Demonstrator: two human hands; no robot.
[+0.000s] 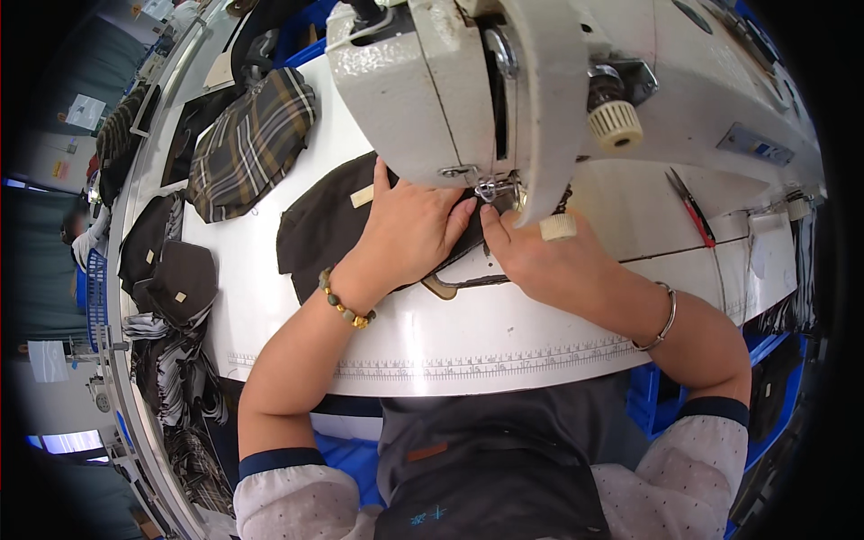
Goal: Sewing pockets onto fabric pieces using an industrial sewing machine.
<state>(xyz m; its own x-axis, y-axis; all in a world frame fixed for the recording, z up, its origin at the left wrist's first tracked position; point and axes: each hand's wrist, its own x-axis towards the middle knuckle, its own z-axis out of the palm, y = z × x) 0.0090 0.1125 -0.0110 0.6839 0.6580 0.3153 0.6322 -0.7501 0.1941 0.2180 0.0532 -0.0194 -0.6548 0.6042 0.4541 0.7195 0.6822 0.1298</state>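
Note:
A dark brown cloth piece (324, 225) with a small pale label lies on the white table under the sewing machine's (396, 99) head. My left hand (409, 229) rests flat on it, fingers spread, some tips hidden behind the machine head. Its thumb points at the presser foot (487, 190). Just right of the foot, my right hand (549, 256) is closed with curled fingers at the cloth's edge. Its foremost fingertip almost meets the foot, and the machine's front partly covers the other fingers. A tan tab-like piece (439, 288) sticks out below the cloth.
Red-handled snips (691, 211) lie to the right on the table (432, 369), which has a printed ruler along its front. At the left are a plaid cloth piece (256, 144) and dark labelled pieces (180, 279). Blue bins (643, 396) stand below.

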